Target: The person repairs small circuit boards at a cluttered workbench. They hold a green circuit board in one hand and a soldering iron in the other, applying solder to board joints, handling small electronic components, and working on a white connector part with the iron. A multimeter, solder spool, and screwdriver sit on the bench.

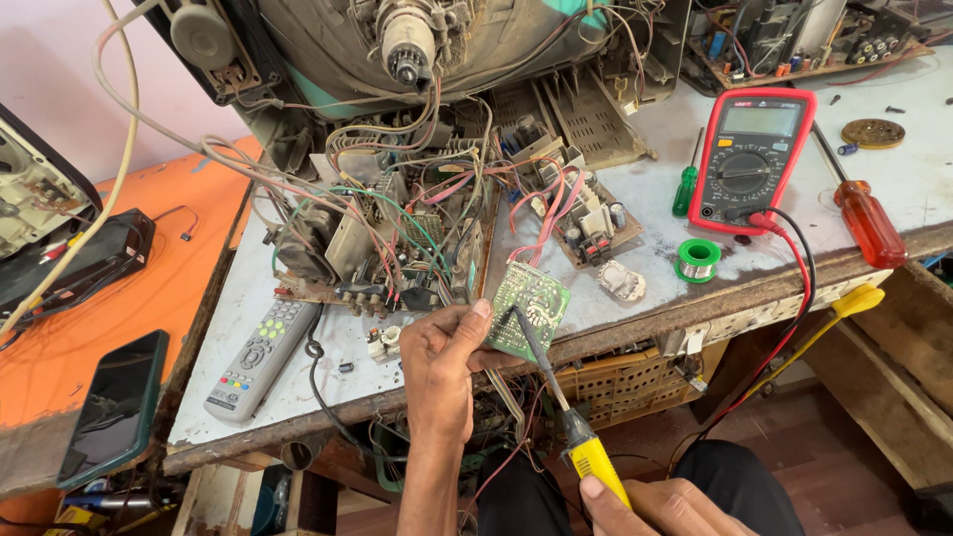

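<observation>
We see a thin soldering iron with a yellow handle [556,397]. It is long and slim, and it leans. Its handle is low and near us, and its dark metal tip points up and a little to the left. The tip touches a small green circuit board [528,309].

Our left hand [444,362] holds up that small green board over the front edge of the grey workbench [635,213]. The thumb is on the front of the board and the other fingers are curled behind it, so the board sits pinched at the fingertips.

Our right hand [660,506] is at the bottom of the view. Its fingers are closed around the end of the yellow handle, and the thumb lies on top.

On the bench, a big open board full of coloured wires [387,228] sits behind the small board. A grey remote control [260,357] lies to the left. A red meter [752,149], a small spool of solder wire [698,259] and an orange screwdriver [866,216] lie to the right.
</observation>
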Demonstrator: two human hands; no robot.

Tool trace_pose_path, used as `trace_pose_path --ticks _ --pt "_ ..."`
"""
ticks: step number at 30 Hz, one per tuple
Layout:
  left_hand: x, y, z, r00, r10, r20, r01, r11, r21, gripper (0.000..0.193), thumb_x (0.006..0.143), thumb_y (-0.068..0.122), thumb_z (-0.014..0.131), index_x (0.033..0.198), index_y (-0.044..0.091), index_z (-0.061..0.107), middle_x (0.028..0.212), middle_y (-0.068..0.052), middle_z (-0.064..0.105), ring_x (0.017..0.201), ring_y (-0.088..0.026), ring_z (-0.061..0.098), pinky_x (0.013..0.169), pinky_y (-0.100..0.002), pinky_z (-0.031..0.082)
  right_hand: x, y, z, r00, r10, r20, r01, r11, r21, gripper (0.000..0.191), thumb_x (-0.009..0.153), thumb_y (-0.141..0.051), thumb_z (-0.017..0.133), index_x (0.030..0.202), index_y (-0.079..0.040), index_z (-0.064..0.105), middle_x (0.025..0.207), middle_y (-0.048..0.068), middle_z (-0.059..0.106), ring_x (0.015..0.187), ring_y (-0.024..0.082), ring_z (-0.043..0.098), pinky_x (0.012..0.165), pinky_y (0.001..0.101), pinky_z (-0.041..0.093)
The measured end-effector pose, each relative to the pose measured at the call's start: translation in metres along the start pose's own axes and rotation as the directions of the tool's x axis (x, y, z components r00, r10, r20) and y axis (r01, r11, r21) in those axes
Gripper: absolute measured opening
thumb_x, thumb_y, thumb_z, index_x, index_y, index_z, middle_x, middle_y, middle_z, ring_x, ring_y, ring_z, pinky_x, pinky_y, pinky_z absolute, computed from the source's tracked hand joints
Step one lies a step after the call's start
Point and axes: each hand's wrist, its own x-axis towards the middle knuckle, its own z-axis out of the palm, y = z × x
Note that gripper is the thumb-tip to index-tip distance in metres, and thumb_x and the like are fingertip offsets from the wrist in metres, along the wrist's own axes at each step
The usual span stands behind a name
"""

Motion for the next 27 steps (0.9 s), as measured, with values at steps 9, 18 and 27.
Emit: trace_pose_path --ticks 9,18,27 --pt "-0.001 0.000 -0.001 1.000 -0.001 0.001 0.001 1.000 -0.011 0.033 0.095 0.020 0.067 0.092 -0.012 0.074 0.083 -0.019 0.077 0.068 -0.021 0.075 0.060 -0.039 0.068 -0.002 0.005 0.001 0.994 -0.100 0.042 0.102 0.993 -0.052 0.039 0.071 -0.013 0.081 0.109 -0.018 0.075 0.084 0.002 0.074 0.060 0.011 0.067 0.054 0.0278 0.059" --pt "0.000 0.000 -0.001 1.000 0.007 -0.006 -0.007 1.000 -0.024 0.033 0.094 0.019 0.067 0.091 -0.013 0.074 0.081 -0.020 0.077 0.067 -0.023 0.076 0.059 -0.040 0.069 -0.069 0.033 0.026 0.998 0.018 -0.062 -0.022 0.998 -0.065 0.040 0.078 -0.019 0.080 0.116 -0.023 0.071 0.089 -0.001 0.074 0.071 0.012 0.070 0.066 0.0269 0.060" --pt "-0.001 -0.001 -0.002 1.000 0.022 -0.013 -0.022 1.000 -0.004 0.034 0.094 0.020 0.068 0.091 -0.013 0.075 0.080 -0.019 0.077 0.065 -0.021 0.074 0.056 -0.039 0.067 -0.096 0.061 0.044 0.993 0.083 -0.080 -0.089 0.993 -0.080 0.040 0.078 -0.012 0.079 0.117 -0.012 0.070 0.088 0.006 0.073 0.077 0.020 0.072 0.072 0.0323 0.062"
